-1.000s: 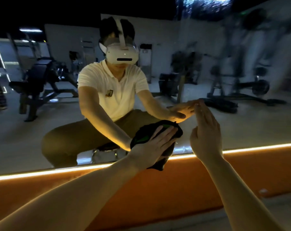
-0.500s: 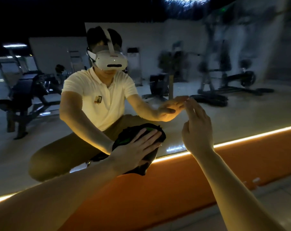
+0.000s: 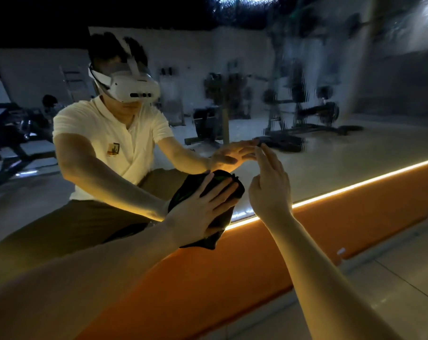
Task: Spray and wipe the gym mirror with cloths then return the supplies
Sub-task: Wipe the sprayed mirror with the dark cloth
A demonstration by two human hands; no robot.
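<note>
The gym mirror fills the wall ahead and reflects a crouching person in a white headset. My left hand lies flat with spread fingers on a dark cloth, pressing it against the mirror's lower part. The cloth's bottom hangs over the lit edge. My right hand is held upright beside it, fingers straight, its fingertips at the glass where they meet their reflection. No spray bottle is in view.
An orange wall band runs below the mirror, topped by a glowing light strip. Pale floor tiles lie at lower right. Gym machines and benches show only as reflections.
The view has tilted and shifted, so the mirror edge now slopes up to the right. My left hand has kept the cloth pressed low on the glass; my right hand stays at the mirror.
</note>
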